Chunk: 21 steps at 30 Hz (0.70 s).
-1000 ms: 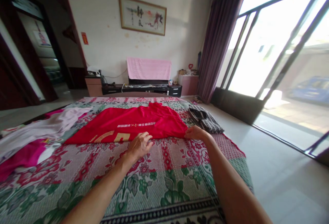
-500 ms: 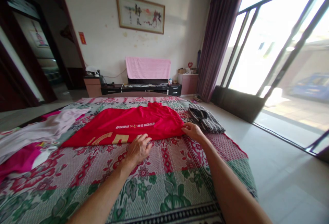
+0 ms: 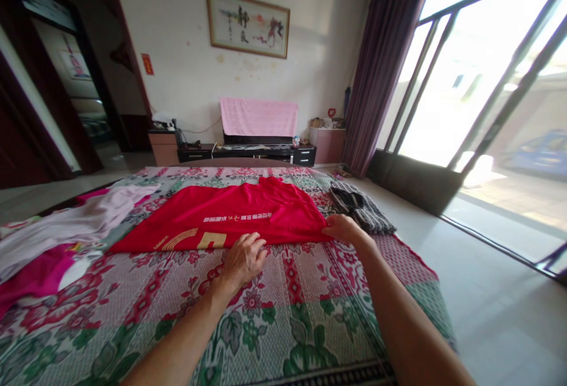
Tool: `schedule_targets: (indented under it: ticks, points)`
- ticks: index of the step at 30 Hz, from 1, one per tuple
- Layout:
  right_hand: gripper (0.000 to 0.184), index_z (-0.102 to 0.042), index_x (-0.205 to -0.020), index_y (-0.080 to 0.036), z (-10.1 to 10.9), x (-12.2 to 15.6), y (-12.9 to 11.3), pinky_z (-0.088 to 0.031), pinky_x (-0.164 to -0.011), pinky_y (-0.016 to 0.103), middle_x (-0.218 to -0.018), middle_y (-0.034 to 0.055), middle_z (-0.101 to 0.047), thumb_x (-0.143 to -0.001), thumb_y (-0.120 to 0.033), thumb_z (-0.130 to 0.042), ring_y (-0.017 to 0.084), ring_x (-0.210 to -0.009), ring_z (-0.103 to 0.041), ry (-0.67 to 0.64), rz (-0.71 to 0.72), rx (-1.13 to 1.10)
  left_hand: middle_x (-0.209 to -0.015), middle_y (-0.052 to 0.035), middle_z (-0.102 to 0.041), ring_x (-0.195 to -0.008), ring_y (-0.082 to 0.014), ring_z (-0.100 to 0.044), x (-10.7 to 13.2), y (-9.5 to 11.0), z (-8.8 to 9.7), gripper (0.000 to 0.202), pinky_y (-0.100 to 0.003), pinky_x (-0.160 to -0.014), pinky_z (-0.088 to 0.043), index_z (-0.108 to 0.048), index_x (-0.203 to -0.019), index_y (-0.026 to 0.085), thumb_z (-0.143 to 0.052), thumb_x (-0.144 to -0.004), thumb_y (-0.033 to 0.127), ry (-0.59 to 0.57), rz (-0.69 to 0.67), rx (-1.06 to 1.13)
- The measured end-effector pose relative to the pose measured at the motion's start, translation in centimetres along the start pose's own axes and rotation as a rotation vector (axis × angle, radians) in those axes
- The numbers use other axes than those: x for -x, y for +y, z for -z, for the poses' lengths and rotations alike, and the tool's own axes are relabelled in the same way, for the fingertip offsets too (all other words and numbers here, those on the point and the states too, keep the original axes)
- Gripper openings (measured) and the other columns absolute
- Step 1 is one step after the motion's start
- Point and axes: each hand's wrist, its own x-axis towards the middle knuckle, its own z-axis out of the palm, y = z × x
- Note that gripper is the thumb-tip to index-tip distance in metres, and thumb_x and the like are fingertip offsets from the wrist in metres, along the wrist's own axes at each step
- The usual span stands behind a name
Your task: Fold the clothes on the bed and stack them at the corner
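Toward the cloth-covered surface's (image 3: 283, 315) far edge: red shirt (image 3: 243, 208), lying flat.
Right hand (image 3: 348, 230): grip pinching the shirt's right end.
Left hand (image 3: 244, 258): fingers at its near edge; cannot tell whether they hold.
Left edge: heaped clothes (image 3: 84, 217).
Right edge: striped garment (image 3: 371, 213).
Far wall (image 3: 321, 67): framed picture (image 3: 248, 22) above pink cloth (image 3: 259, 117).
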Motion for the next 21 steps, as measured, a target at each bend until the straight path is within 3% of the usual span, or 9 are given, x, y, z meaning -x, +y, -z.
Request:
schedule_targets:
  ticks: [5,10,14,21]
  points:
    - [0.024,-0.075,-0.091,-0.021,-0.7,-2.8,-3.3,-0.045,-0.068,0.022,-0.08,0.0047,-0.073,-0.076,-0.022,-0.057,0.018,-0.077,-0.066,0.036,0.005,0.012,-0.115,-0.0099,-0.066,-0.107,-0.0237,-0.059,0.0,-0.2,-0.3,0.026,-0.04,-0.096,-0.048,-0.071,-0.104,0.021,-0.055,-0.084,0.027,0.023,0.005,-0.012]
    - [0.023,-0.074,-0.088,-0.017,-3.7,-6.0,-5.8,-0.048,-0.071,0.026,-0.083,0.011,-0.073,-0.076,-0.021,-0.055,0.022,-0.083,-0.068,0.065,-0.151,0.026,-0.114,-0.0092,-0.066,-0.108,-0.0245,-0.059,0.0,-0.2,-0.5,0.03,-0.04,-0.095,-0.048,-0.068,-0.11,0.021,-0.055,-0.083,0.026,0.033,0.003,-0.02]
    - [0.023,-0.073,-0.084,-0.014,-5.7,-7.5,-6.0,-0.049,-0.067,0.029,-0.082,0.0155,-0.071,-0.076,-0.027,-0.056,0.025,-0.082,-0.067,0.098,-0.245,0.006,-0.114,-0.0097,-0.066,-0.107,-0.0255,-0.059,0.1,-0.2,-0.5,0.028,-0.042,-0.097,-0.047,-0.068,-0.107,0.02,-0.055,-0.083,0.026,0.03,0.004,-0.037]
    - [0.025,-0.07,-0.089,-0.016,-7.0,-8.0,-5.5,-0.047,-0.078,0.029,-0.084,0.01,-0.07,-0.08,-0.02,-0.047,0.021,-0.081,-0.063,0.271,-0.141,-0.12,-0.116,-0.0109,-0.064,-0.108,-0.0257,-0.057,0.0,0.1,0.0,0.027,-0.042,-0.097,-0.047,-0.068,-0.106,0.019,-0.055,-0.084,0.026,-0.005,0.014,-0.021]
